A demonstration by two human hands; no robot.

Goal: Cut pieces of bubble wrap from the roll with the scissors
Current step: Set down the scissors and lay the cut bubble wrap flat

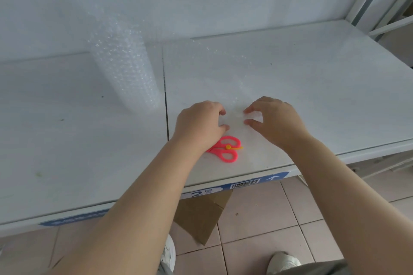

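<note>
Roll of bubble wrap (125, 69), one: clear, blistered plastic, a cylinder standing upright, beyond and left of the left hand.
Sheet of bubble wrap (234, 87), one: translucent, flat on the smooth white table (67, 140), under and beyond both hands.
Scissors (226, 149), one pair: pink plastic loop handles, yellow pivot, lying partly under the left wrist.
Left hand (201, 123) and right hand (274, 120): fingers bent, thumb and forefinger narrowly parted, tips on the sheet. Whether they pinch it cannot be told.
</note>
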